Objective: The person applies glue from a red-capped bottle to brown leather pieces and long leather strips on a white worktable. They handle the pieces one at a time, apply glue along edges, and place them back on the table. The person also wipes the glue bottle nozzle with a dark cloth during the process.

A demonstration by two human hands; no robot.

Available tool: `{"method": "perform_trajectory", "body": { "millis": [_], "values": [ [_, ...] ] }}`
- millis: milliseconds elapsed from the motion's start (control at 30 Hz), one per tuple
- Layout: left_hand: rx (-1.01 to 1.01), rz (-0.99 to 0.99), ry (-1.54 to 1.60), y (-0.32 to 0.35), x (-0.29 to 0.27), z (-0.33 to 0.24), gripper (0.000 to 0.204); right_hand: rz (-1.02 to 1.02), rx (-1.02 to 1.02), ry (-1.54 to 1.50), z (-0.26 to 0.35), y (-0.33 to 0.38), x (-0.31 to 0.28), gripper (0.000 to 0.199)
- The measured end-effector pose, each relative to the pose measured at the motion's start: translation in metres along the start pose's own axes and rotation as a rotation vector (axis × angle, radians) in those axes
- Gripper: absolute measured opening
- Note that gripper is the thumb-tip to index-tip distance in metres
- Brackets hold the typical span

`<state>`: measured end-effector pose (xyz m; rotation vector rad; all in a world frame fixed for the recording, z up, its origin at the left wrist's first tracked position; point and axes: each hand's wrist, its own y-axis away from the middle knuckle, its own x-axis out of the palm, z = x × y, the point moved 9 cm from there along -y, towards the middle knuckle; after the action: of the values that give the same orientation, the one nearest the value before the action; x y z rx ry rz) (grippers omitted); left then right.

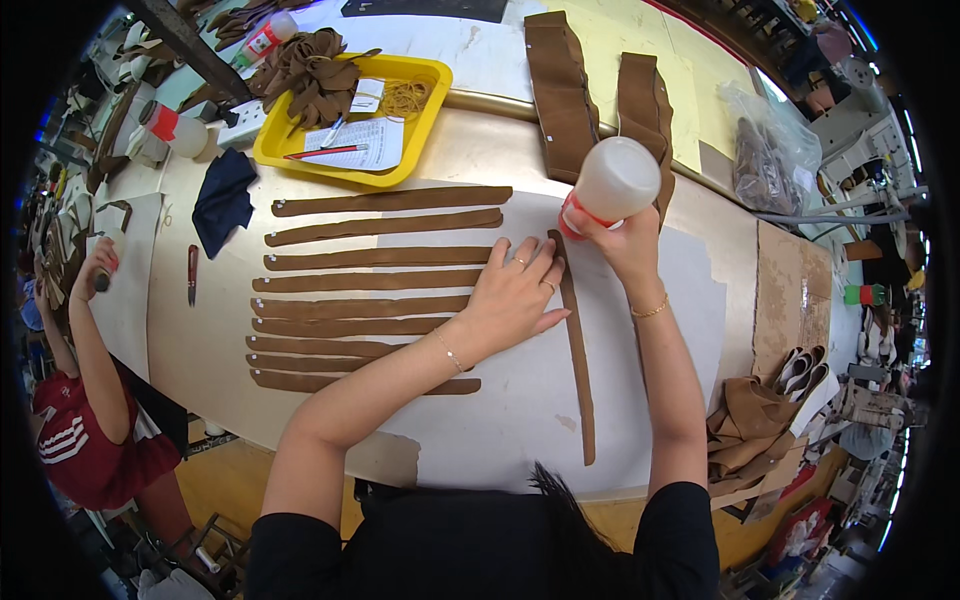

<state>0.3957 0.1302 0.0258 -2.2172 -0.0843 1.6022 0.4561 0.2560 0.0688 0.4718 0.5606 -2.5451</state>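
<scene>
My left hand (515, 295) lies flat, fingers spread, pressing down the upper part of a long brown strip (579, 370) that runs toward me on white paper (520, 400). My right hand (625, 240) grips a white squeeze bottle with a red cap (612, 182), tipped nozzle-down onto the far end of that strip. To the left, several brown strips (370, 285) lie side by side in a row; my left forearm crosses over the nearest ones.
A yellow tray (425, 110) holds brown pieces, rubber bands, paper and a red pen. Dark blue cloth (222, 200) and a small knife (192, 275) lie left. Two wide brown pieces (560, 90) hang at the back. A person in red (85, 420) works at left. Brown pieces (755, 425) pile at right.
</scene>
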Motion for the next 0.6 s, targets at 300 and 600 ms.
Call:
{"method": "perform_trajectory", "body": {
  "millis": [300,600],
  "values": [
    [-0.007,-0.005,-0.008,-0.004,0.002,0.003,0.056,0.033,-0.069,0.010,-0.001,-0.004,0.019,0.041],
    [-0.013,0.000,-0.003,-0.003,0.003,0.004,0.056,-0.004,-0.127,0.124,0.005,-0.004,0.011,0.045]
  ]
}}
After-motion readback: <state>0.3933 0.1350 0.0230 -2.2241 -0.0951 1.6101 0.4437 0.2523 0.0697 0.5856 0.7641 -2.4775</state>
